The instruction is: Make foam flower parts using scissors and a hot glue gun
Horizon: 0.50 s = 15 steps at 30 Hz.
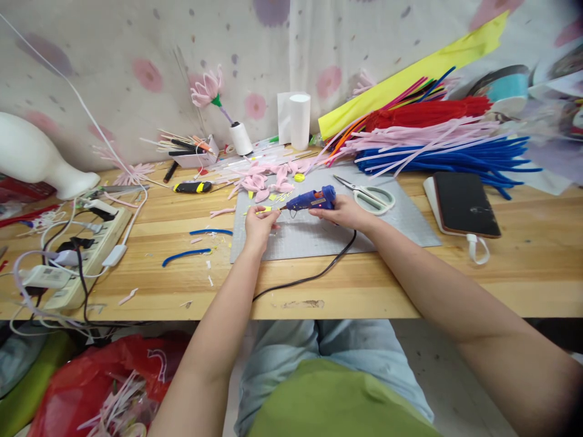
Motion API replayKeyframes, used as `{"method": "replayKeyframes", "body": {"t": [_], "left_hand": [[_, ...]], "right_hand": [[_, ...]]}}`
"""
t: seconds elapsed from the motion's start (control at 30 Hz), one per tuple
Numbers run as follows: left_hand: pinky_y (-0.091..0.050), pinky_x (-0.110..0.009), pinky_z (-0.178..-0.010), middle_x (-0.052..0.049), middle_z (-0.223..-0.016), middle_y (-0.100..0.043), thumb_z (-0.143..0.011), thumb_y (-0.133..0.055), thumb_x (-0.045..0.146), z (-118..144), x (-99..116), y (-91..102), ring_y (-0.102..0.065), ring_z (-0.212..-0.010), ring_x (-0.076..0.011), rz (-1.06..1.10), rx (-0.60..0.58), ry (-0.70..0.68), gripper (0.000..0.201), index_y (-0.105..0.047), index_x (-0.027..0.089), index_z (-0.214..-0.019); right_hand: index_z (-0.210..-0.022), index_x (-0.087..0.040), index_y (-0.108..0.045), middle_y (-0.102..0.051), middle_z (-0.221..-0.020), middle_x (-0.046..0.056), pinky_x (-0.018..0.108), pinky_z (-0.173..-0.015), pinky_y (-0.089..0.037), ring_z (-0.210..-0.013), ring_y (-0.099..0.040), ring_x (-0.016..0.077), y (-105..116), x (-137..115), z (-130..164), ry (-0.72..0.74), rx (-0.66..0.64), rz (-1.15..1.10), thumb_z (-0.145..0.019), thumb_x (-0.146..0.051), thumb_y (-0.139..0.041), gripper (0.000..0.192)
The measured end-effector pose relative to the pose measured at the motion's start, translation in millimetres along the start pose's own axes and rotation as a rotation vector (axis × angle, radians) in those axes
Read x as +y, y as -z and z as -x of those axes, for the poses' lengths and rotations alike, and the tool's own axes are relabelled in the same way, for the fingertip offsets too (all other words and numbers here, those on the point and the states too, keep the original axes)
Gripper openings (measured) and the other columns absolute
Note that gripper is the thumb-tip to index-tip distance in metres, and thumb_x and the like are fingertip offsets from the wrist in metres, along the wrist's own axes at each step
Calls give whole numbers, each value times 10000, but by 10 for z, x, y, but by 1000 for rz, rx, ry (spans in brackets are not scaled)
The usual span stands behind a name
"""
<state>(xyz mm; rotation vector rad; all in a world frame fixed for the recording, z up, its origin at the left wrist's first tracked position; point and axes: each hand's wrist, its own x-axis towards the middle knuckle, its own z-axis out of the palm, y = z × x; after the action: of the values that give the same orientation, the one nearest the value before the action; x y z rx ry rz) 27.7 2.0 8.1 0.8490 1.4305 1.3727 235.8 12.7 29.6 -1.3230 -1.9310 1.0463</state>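
My right hand [339, 212] is closed around a blue hot glue gun [312, 199], whose nozzle points left. My left hand [261, 226] pinches a small yellow piece [259, 209] close to the nozzle tip; its exact kind is too small to make out. Both hands are above a grey cutting mat [300, 243]. Just behind them lie pink fuzzy petals [262, 182] and small pale-yellow sticks [283, 196]. White-handled scissors [371, 199] rest on the mat to the right of the glue gun, and its black cord [310, 276] runs to the table's front edge.
Blue pipe cleaners [437, 158] and pink ones [423, 136] are heaped at the back right, near a black notebook [467, 203]. A power strip [91, 261] with tangled cables stands left. A pink flower [208, 90] stands in a white spool [240, 139]. A utility knife [192, 187] lies left.
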Motion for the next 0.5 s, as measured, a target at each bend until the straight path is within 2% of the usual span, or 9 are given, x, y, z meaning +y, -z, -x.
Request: {"method": "replayKeyframes", "body": {"t": [0.5], "left_hand": [[-407,-208,-437,56,-623,-608,-510,-757,240,-7,-21,5,-496,-414,-73,-11,-31,-9,496,-374,213,-824]], "right_hand": [[-647,-175,-555,-453,-520,-18,269,-556,-344,-553,-433,119,9,-54,1,-26,24,-3,-654,-609,-596,436]]}}
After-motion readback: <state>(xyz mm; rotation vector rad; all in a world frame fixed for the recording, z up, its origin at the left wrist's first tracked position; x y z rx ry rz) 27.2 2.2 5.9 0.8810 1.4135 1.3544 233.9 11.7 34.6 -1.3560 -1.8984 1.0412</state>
